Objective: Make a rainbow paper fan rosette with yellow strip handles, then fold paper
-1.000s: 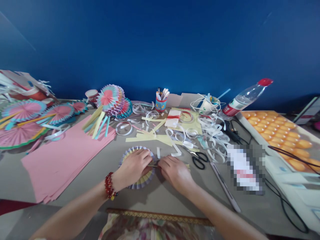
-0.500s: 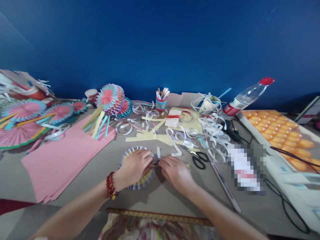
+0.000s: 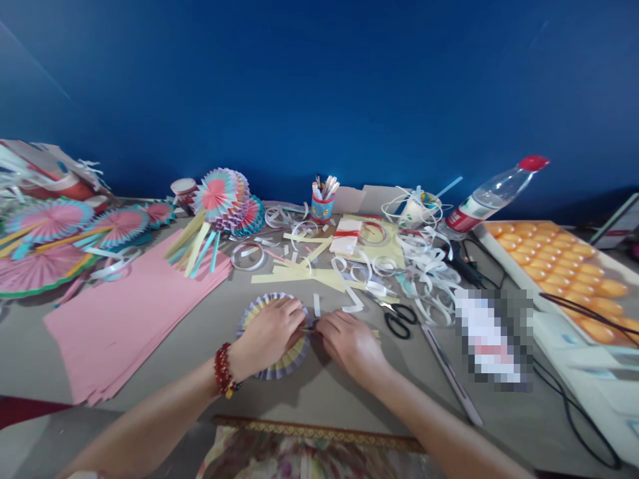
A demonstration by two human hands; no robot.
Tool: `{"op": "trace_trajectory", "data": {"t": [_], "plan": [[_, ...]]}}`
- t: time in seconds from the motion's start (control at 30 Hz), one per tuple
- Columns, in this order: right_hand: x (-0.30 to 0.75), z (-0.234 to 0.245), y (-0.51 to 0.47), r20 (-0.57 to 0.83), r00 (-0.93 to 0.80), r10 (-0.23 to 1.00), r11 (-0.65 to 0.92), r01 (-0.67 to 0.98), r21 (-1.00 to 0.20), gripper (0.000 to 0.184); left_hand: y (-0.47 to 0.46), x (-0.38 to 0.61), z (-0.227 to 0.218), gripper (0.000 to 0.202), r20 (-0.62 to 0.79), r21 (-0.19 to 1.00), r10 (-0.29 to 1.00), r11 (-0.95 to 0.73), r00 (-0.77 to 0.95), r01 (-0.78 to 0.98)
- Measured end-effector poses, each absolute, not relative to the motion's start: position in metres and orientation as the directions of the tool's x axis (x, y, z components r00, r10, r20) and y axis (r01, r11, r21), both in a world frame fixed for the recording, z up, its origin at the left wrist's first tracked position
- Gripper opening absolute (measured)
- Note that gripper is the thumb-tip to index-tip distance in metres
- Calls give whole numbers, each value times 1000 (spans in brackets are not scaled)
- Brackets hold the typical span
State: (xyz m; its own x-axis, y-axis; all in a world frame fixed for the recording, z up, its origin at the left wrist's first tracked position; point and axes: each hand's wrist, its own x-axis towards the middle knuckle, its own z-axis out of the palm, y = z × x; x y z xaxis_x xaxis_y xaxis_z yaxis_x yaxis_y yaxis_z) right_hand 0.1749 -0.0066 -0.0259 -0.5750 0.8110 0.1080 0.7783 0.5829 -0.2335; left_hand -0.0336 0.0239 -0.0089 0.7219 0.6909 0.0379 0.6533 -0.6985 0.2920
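A round pleated paper fan (image 3: 283, 364), yellow with a purple rim, lies flat on the grey table (image 3: 319, 392) in front of me. My left hand (image 3: 269, 332), with a red bead bracelet at the wrist, rests on top of it with fingers curled, pressing it down. My right hand (image 3: 349, 340) sits just to the fan's right, fingers pinched on a thin strip or stick at the fan's edge. What exactly the fingertips hold is too small to make out.
Black scissors (image 3: 398, 319) lie right of my hands, with a long ruler (image 3: 452, 379) beyond. Pink paper sheets (image 3: 124, 306) lie left. Finished fans (image 3: 222, 196), paper strips, a pen cup (image 3: 321, 203), a bottle (image 3: 492, 193) and an orange-printed box (image 3: 559, 266) fill the back.
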Motion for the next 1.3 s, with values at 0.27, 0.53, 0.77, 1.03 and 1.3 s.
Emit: {"op": "trace_trajectory", "data": {"t": [0.27,0.53,0.77,1.03,1.3], "plan": [[174,-28,-6,143,-576,805,593,770,-236,10,25,-33,-10,14,38,290,691,-699,722,654],[175,-30,-6,172,-573,801,598,759,-257,10,25,-34,-13,15,47,299,693,-697,719,652],[176,-33,-4,170,-565,807,589,755,-289,11,26,-33,-15,13,67,289,689,-705,722,647],[174,-30,-5,200,-576,792,606,706,-367,9,24,-32,-14,11,81,300,698,-698,711,651],[169,-34,-6,169,-566,806,590,755,-284,14,20,-32,-8,13,78,247,699,-705,711,665]]}}
